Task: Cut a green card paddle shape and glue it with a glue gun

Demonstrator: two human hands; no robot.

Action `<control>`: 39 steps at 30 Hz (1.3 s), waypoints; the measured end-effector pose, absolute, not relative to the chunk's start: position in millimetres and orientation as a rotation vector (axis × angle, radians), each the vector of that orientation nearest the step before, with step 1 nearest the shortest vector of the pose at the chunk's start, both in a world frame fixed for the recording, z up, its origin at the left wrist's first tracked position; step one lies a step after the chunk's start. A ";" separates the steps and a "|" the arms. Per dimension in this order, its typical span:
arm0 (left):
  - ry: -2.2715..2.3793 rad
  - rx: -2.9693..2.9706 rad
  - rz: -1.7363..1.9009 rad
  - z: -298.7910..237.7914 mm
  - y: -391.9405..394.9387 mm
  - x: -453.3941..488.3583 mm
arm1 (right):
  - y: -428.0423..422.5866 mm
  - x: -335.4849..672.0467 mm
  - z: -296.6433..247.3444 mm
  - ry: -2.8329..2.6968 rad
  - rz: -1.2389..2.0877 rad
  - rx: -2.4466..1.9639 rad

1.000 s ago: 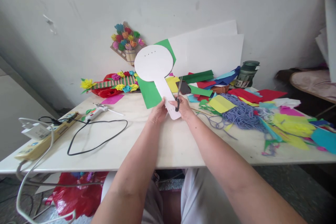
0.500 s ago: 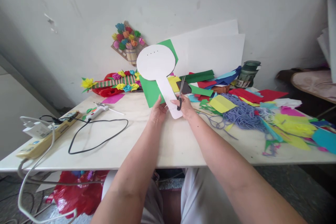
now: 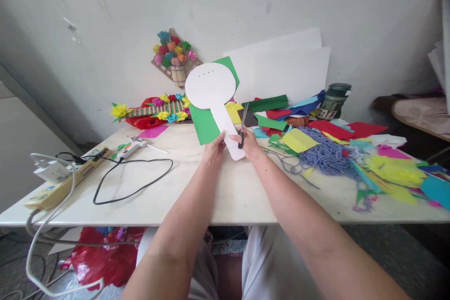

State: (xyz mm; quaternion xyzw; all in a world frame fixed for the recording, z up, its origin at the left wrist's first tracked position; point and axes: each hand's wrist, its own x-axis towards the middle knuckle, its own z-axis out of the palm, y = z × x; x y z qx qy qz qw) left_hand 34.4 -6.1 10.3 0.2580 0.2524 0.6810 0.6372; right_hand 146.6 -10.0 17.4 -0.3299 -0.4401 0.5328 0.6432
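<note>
My left hand (image 3: 213, 149) pinches the lower stem of a white card cut-out (image 3: 211, 88) with a round head and a long handle, held upright above the table. A green paper sheet (image 3: 204, 124) lies against the back of the cut-out and shows past its edges. My right hand (image 3: 250, 143) grips black-handled scissors (image 3: 242, 125), blades pointing up along the right side of the stem, and also touches the stem's bottom end.
White table (image 3: 225, 197). Left: glue gun (image 3: 131, 147) with black cord, power strip (image 3: 63, 178). Back: paper-flower crafts (image 3: 154, 111), white boards (image 3: 288, 68), dark jar (image 3: 333, 99). Right: coloured paper scraps (image 3: 393, 168) and blue-grey yarn (image 3: 326, 154). A red bag (image 3: 105, 258) lies under the table.
The cut-out and both hands have shifted slightly up and right in view; the grip on the stem and the scissors is the same.
</note>
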 end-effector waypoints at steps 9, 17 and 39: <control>0.635 0.525 1.640 7.3 3.4 26.3 | -5.8 147.0 17.2 -1.016 1.056 -0.935; 0.701 0.447 1.704 9.2 6.7 18.9 | 3.3 164.4 15.6 -1.056 0.863 -1.148; 0.641 0.516 1.716 8.3 5.2 18.6 | -4.9 172.9 18.5 -1.722 0.070 -1.936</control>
